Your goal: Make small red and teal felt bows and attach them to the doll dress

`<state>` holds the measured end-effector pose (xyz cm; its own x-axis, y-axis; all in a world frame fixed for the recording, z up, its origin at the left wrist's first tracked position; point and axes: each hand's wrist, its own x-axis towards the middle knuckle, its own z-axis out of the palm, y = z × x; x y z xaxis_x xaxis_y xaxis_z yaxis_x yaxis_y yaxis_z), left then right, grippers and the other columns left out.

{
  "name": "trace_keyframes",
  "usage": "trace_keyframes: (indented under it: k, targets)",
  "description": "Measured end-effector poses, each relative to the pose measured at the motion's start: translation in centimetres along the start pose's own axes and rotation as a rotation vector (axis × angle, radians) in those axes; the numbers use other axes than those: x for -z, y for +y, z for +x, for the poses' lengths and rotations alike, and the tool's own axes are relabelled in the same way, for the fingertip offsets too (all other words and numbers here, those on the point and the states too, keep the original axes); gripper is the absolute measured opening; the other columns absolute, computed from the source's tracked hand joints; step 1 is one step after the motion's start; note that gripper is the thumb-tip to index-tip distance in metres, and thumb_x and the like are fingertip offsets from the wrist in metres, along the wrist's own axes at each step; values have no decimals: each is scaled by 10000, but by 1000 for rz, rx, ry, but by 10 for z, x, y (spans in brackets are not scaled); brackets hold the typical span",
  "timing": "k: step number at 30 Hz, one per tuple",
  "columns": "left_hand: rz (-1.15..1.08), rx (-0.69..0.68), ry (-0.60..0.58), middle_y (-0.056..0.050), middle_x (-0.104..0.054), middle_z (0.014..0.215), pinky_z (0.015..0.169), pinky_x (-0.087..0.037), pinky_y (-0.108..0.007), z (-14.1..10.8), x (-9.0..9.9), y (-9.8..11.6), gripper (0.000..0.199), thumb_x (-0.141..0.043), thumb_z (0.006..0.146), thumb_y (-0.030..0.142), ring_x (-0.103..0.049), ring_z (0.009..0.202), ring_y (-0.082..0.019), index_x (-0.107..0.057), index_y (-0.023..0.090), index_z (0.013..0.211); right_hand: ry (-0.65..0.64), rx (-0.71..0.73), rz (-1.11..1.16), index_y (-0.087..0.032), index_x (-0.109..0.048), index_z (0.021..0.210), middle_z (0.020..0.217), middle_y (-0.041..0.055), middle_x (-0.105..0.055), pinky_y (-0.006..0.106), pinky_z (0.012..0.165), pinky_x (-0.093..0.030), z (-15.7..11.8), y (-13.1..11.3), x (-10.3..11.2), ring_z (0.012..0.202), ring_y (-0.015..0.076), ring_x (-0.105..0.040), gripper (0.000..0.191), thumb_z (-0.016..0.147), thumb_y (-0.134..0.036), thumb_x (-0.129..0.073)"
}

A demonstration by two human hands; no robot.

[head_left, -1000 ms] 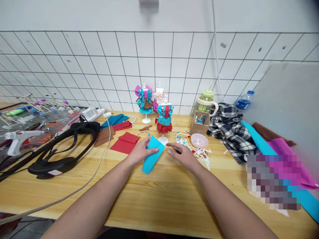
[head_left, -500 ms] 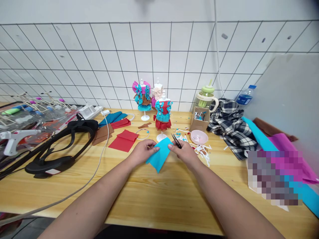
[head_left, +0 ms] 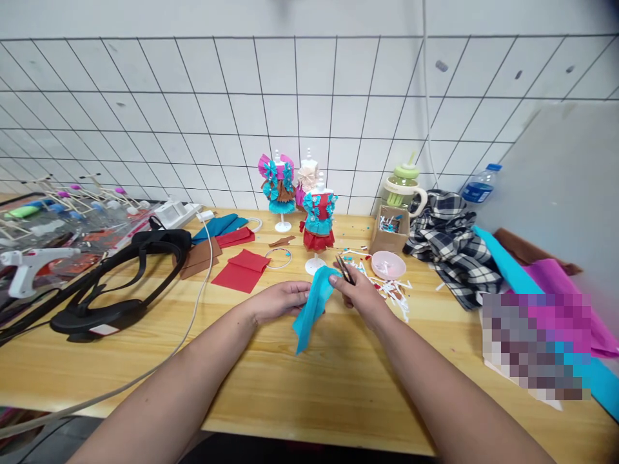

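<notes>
A piece of blue crepe paper hangs between my hands above the table, folded over lengthwise with its lower end pointing down. My left hand is closed at the paper's left edge, some fingertips hidden behind it. Thumb and fingers of my right hand pinch the paper's upper right corner. That same hand also holds a slim dark two-pronged tool, tweezers or scissors, tips pointing up and away. Just beyond stands a small dress form in a red and blue paper outfit.
Two more dressed forms stand behind. Red paper and a ring lie left, near a black headset and glue gun. Rightward are a pink dish, white sticks, a cardboard box and plaid cloth.
The blue paper, spread fairly flat before, is now folded into a narrower strip and hangs lower. My left hand has shifted slightly down, its thumb no longer lying on top of the paper.
</notes>
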<state>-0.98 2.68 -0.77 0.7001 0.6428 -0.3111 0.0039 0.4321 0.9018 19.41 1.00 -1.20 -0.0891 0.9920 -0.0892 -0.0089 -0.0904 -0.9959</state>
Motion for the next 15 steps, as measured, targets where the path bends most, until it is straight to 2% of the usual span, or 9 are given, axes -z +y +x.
trace_keyframes:
  k: [2, 3, 5, 7, 9, 11, 12, 13, 15]
  targets:
    - [-18, 49, -60, -103, -716, 967, 839, -488, -331, 0, 3, -3, 339, -721, 753, 378, -671, 895, -215, -670, 146, 995, -129, -99, 103, -183, -579, 956, 551, -86, -369, 211, 421, -219, -1, 0, -2, 449, 64, -283, 431, 664, -473, -710]
    - [-13, 68, -76, -111, -714, 989, 864, -481, -352, 0, 4, -4, 338, -704, 769, 394, -669, 921, -226, -670, 147, 998, -148, -113, 137, -181, -567, 862, 532, -91, -355, 209, 415, -210, -1, 0, -3, 437, 58, -274, 377, 650, -454, -718]
    - [35, 43, -48, -131, -686, 1103, 946, -436, -394, 2, 6, -6, 377, -638, 817, 445, -636, 1032, -248, -659, 160, 1062, -80, -93, 148, -192, -504, 734, 506, -99, -338, 204, 411, -212, 0, 1, -3, 428, 53, -281, 323, 629, -403, -726]
    - [93, -77, 39, -141, -598, 1276, 1043, -346, -423, 4, 7, -5, 487, -534, 854, 542, -537, 1198, -266, -619, 183, 1171, 53, -75, 121, -204, -459, 692, 486, -104, -337, 202, 405, -218, 3, 3, -2, 417, 54, -291, 318, 624, -374, -719]
    - [120, -225, 67, -136, -501, 1389, 1097, -270, -433, 4, 7, -2, 644, -472, 819, 661, -417, 1313, -278, -555, 207, 1269, 151, -76, 133, -213, -434, 685, 468, -108, -335, 203, 395, -216, 6, 4, 0, 403, 57, -288, 322, 631, -376, -707]
    - [151, -294, -13, -138, -455, 1425, 1100, -264, -438, 4, 5, 1, 793, -559, 724, 705, -360, 1349, -294, -472, 225, 1349, 193, -86, 221, -224, -407, 691, 453, -117, -306, 202, 383, -209, 7, 5, 1, 389, 57, -266, 337, 639, -386, -698]
    - [185, -294, -44, -138, -460, 1419, 1085, -289, -431, 4, 4, 2, 850, -656, 671, 663, -372, 1340, -298, -440, 233, 1371, 198, -90, 281, -228, -392, 697, 453, -123, -289, 198, 380, -207, 8, 5, 0, 384, 55, -251, 348, 640, -386, -697]
    - [226, -279, -39, -136, -488, 1390, 1056, -329, -417, 4, 3, 3, 882, -746, 625, 586, -412, 1309, -297, -434, 234, 1371, 197, -97, 338, -232, -378, 702, 455, -130, -273, 193, 378, -205, 7, 5, -1, 380, 52, -234, 360, 635, -381, -699]
    - [284, -230, 87, -120, -594, 1258, 950, -422, -371, 6, 2, 3, 788, -816, 599, 459, -541, 1170, -278, -516, 208, 1283, 179, -121, 406, -236, -357, 708, 458, -139, -246, 185, 375, -201, 7, 4, -2, 374, 48, -207, 385, 619, -372, -706]
